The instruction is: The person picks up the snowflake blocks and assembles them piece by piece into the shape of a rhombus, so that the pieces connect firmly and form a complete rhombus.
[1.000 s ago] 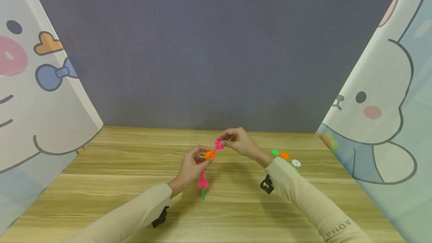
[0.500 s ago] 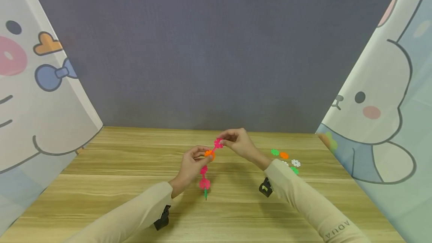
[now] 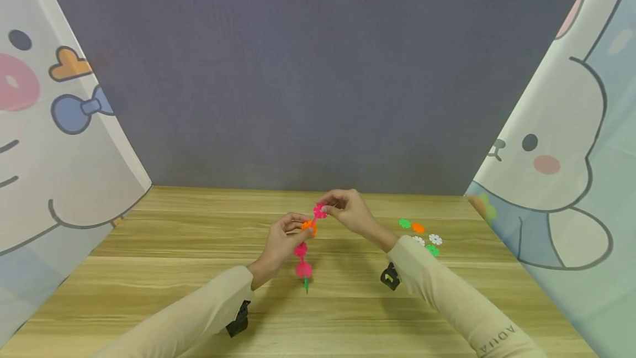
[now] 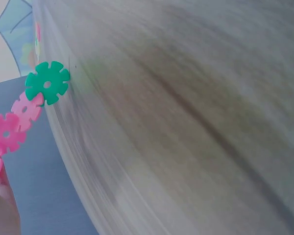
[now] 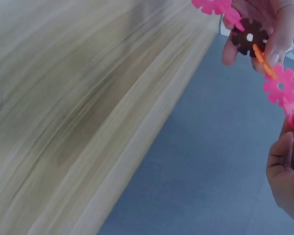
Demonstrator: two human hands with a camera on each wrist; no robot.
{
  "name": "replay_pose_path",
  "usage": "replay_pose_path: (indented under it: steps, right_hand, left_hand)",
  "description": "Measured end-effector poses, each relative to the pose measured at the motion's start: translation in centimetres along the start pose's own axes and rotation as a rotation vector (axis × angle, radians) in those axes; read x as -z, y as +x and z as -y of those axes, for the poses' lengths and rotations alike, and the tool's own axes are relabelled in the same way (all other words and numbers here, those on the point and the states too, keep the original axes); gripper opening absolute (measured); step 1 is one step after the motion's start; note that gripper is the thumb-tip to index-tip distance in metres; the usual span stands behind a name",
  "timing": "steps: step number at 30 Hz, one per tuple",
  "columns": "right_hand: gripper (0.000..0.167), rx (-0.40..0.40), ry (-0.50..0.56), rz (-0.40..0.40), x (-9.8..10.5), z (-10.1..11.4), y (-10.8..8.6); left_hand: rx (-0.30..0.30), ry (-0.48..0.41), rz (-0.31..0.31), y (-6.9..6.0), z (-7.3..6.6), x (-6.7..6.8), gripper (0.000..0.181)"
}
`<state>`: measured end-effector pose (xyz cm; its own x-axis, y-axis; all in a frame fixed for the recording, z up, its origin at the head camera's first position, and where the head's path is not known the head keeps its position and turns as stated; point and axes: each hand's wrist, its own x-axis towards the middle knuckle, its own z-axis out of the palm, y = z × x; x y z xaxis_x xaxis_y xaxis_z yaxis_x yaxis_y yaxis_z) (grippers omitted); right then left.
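One disc chain point(image 3: 301, 249) hung above the worktop point(image 3: 174, 247), orange disc point(image 3: 307, 226) pinched in the left hand point(image 3: 281, 241), end pink disc point(image 3: 319, 212) pinched in the right hand point(image 3: 350, 212); five loose discs point(image 3: 418, 240) lay rightward

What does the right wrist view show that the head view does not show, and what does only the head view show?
Only the right wrist view shows the dark brown flower disc in the chain. Only the head view shows the linked green flower disc and the loose green, orange and white flower discs. Both show the left hand, right hand, linked orange flower disc, pink flower discs and table.
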<state>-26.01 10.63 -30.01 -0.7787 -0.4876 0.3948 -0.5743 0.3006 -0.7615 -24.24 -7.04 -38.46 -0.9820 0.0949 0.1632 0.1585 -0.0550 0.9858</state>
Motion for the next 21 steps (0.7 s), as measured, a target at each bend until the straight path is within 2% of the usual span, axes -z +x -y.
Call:
replay_pose_path:
  steps: [3,9,11,17,21]
  right_hand:
    - [0.017,0.001,-0.007,0.024,0.2,-0.3,0.1]
    - [0.023,0.029,0.019,0.033,0.6,-3.7,0.2]
    - [0.024,0.03,0.01,0.03,1.1,-4.3,0.0]
    - [0.022,-0.01,-0.098,0.013,2.7,-5.1,-1.4]
    - [0.021,-0.045,-0.174,0.01,3.7,-6.3,-2.7]
  left_hand:
    - [0.004,0.006,0.019,-0.2,-0.3,-0.1,0.022]
    - [0.031,-0.005,0.056,-0.2,-0.4,0.1,0.026]
    - [0.029,-0.019,0.057,-0.1,0.0,0.2,0.025]
    - [0.005,-0.05,0.097,0.1,0.3,0.6,0.029]
    - [-0.011,-0.027,0.118,0.1,0.3,0.8,0.035]
